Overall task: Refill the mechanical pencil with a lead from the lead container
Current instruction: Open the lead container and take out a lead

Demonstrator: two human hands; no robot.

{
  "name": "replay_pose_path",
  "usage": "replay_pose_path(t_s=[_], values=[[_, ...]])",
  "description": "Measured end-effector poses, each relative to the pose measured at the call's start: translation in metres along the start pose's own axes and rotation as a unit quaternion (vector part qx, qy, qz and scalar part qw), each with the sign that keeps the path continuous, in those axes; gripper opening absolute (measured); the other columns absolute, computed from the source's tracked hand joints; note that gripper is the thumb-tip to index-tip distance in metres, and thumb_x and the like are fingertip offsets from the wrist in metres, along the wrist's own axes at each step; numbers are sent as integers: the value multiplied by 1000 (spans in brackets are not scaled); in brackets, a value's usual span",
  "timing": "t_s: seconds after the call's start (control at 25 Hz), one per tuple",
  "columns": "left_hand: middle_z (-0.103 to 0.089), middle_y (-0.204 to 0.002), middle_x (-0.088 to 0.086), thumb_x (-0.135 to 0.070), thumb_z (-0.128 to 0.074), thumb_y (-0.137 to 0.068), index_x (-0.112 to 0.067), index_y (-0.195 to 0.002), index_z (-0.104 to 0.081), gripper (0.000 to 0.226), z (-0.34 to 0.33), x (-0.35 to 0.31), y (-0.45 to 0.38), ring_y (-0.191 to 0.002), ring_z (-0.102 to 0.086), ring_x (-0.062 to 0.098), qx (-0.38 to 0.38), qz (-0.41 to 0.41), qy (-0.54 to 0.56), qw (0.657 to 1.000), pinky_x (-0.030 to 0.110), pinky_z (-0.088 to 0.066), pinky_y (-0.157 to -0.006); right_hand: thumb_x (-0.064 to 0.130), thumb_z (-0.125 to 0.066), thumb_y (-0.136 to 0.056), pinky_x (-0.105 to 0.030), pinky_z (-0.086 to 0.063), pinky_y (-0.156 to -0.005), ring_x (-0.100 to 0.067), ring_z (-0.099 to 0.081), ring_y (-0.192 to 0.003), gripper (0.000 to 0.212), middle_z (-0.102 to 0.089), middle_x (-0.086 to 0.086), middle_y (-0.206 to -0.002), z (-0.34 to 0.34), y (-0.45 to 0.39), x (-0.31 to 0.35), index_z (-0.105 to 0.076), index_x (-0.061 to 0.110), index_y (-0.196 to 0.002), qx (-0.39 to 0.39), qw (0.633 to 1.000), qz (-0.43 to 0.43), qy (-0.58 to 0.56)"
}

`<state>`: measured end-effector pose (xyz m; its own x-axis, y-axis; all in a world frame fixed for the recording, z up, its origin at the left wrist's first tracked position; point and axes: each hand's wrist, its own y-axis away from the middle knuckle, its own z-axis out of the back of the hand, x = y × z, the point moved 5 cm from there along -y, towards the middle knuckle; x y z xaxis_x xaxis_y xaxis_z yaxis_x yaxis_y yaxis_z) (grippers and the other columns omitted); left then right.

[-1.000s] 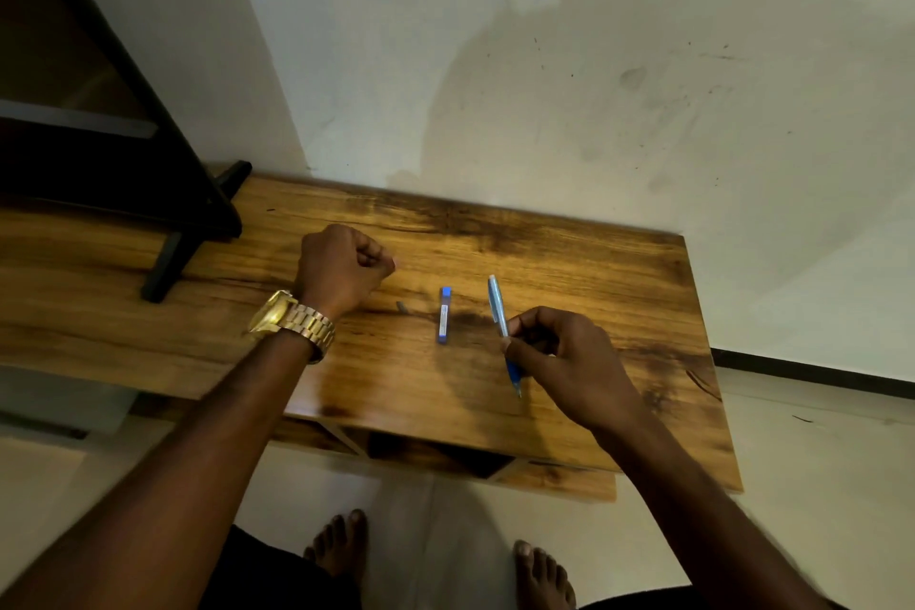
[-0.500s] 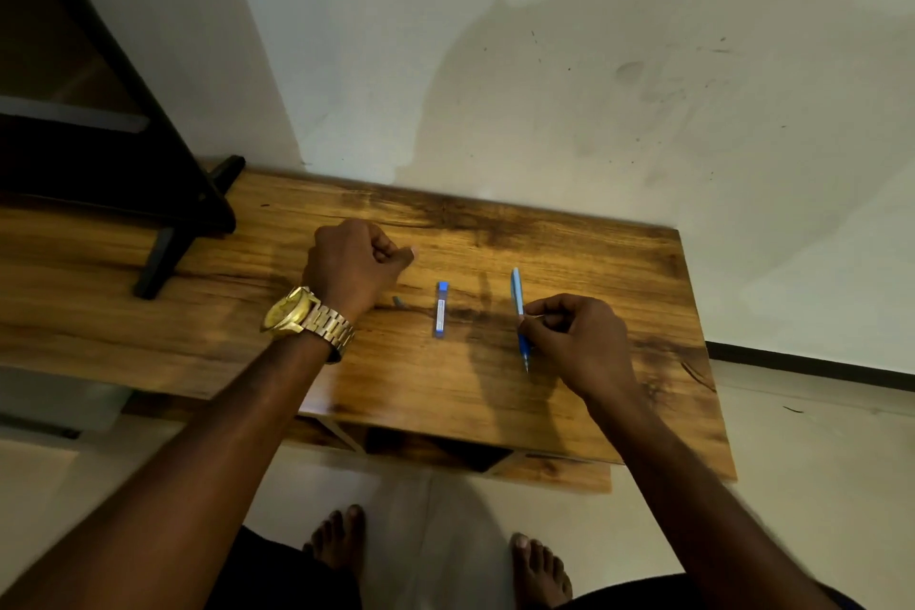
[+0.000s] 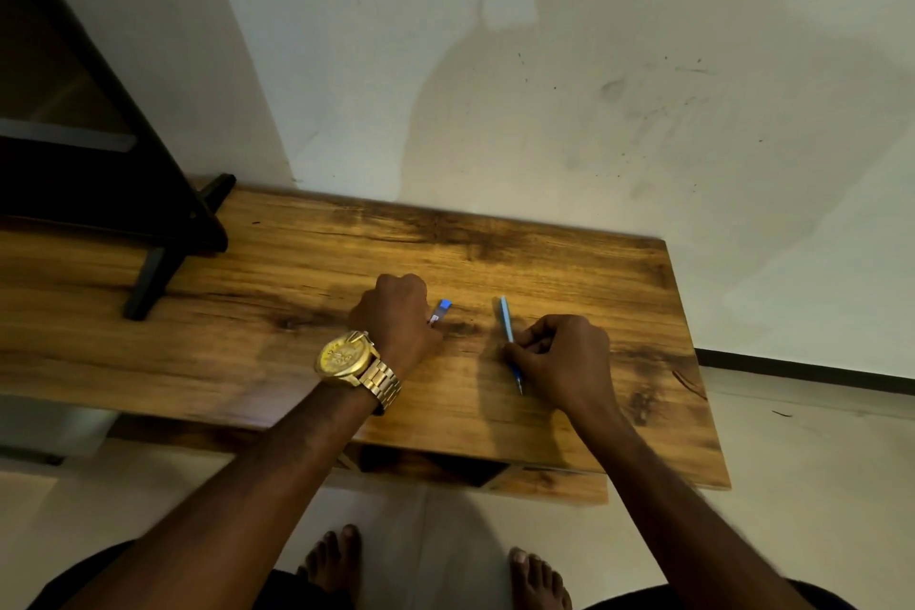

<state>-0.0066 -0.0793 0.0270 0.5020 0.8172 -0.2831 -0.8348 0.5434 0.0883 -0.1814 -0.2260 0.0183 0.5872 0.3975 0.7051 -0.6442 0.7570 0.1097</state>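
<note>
Nowhere legible writing — lead container (image 3: 442, 310), mechanical pencil (image 3: 506, 321)

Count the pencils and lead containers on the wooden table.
2: one mechanical pencil pinched by the right hand, one lead container at the left hand's fingertips. Anything smaller under either of the hands would be hidden.

Looked like home room: my bare feet (image 3: 331, 560) on tiled floor (image 3: 817, 451), low wooden surface (image 3: 297, 352) against scuffed wall (image 3: 594, 89).
</note>
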Motion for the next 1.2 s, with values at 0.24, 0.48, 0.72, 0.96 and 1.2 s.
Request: replay_pose_path(t_s=[0.24, 0.48, 0.72, 0.96, 1.2], values=[[-77, -70, -14, -42, -91, -79, -24, -80, -83, 20, 32, -21, 18, -66, -74, -2, -4, -92, 247, 965, 15, -58, -59, 45, -80, -97, -17, -60, -74, 3, -78, -83, 18, -84, 12, -85, 14, 8, 29, -87, 29, -99, 14, 982, 53, -178], [-78, -76, -14, -36, -92, -84, -24, -91, -83, 17, 34, -36, 34, -67, -73, -2, 3, -154, 277, 948, 8, -55, -61, 23, -70, -106, -47, -62, -94, -29, -79, -91, 24, -83, -16, -93, -4, 10, 31, -84, 6, -96, 103, 935, -34, -338], [-85, -93, -15, -38, -85, -92, -31, -102, -87, 13, 42, -24, 18, -83, -82, 8, 61, -158, 363, 916, 29, -66, -59, 24, -68, -106, -57, -62, -101, -36, -79, -104, 23, -84, -14, -103, 1, 16, 38, -84, 8, -108, 140, 948, 18, -284], [-86, -89, -10, -32, -87, -91, -24, -95, -88, 9, 35, -19, 14, -86, -81, 8, 96, -160, 412, 892, 20, -59, -58, 22, -67, -106, -56, -63, -100, -29, -80, -104, 19, -85, -9, -104, 4, 21, 45, -84, 14, -105, 153, 950, 53, -266], [-87, -100, -6, -27, -89, -89, -27, -94, -88, 5, 52, 14, -9, -92, -83, 12, 24, -60, 521, 851, 23, -63, -64, 26, -72, -104, -28, -64, -83, -2, -78, -94, 20, -85, 6, -99, -1, 17, 31, -86, 12, -101, 150, 960, 21, -236]])
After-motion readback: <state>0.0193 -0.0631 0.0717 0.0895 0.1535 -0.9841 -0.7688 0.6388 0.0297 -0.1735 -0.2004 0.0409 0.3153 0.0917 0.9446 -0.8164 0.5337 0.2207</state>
